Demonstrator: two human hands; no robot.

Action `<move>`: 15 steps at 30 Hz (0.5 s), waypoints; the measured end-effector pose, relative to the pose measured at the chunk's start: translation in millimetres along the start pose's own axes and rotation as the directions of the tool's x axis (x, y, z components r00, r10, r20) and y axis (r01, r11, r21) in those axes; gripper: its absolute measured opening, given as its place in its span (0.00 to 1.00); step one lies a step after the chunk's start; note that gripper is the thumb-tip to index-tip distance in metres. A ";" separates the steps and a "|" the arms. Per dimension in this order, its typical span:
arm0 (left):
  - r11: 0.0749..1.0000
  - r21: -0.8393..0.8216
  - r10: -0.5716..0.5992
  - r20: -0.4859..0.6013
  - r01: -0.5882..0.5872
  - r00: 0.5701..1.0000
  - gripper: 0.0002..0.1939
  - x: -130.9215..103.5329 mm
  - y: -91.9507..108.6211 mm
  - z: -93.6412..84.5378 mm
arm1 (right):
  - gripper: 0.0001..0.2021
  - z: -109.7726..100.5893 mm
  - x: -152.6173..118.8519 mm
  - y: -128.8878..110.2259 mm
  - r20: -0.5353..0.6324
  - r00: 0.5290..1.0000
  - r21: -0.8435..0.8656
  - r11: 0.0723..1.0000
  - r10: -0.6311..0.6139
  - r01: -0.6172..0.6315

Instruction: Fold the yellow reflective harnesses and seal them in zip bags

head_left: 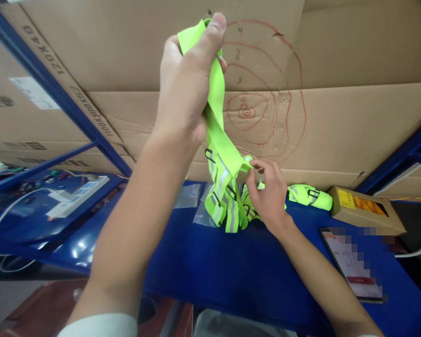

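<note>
High in front of me, my left hand (192, 70) is closed around a bundle of neon yellow-green reflective straps (219, 140), thumb pointing up. The straps hang down from it, with grey shiny stripes and small black buckles, their lower ends close above the blue table. Lower and to the right, my right hand (270, 192) pinches a short end of the same straps between thumb and fingertips. More yellow-green strap material shows behind the right hand, partly hidden. Clear plastic bags (205, 210) lie behind the hanging ends.
A rolled yellow-green strap bundle (310, 196) lies at the back right beside a cardboard box (366, 210). A phone (352, 267) rests on the blue table (224, 267). Cardboard with red hand-drawn rings (247, 112) stands behind. At left are a power strip (79, 196) and a blue frame post (61, 77).
</note>
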State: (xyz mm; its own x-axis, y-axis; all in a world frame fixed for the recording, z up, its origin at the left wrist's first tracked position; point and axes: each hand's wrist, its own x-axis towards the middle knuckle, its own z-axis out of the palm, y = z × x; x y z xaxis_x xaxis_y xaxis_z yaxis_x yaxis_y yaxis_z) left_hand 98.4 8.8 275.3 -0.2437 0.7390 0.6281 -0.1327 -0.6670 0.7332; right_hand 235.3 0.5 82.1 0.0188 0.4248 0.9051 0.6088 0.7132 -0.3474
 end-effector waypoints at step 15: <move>0.997 -0.072 0.012 -0.371 -0.041 0.929 0.10 10.4 -12.1 22.1 | 0.27 3.6 -11.4 -17.6 -0.013 0.991 0.009 0.991 0.131 -0.131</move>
State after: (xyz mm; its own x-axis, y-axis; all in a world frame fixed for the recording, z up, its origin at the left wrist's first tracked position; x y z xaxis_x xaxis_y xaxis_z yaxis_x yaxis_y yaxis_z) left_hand 118.7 26.6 278.7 -0.5841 0.6432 0.4951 -0.1913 -0.7019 0.6861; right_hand 221.5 -14.9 77.0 0.1085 0.5074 0.8549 0.5942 0.6563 -0.4650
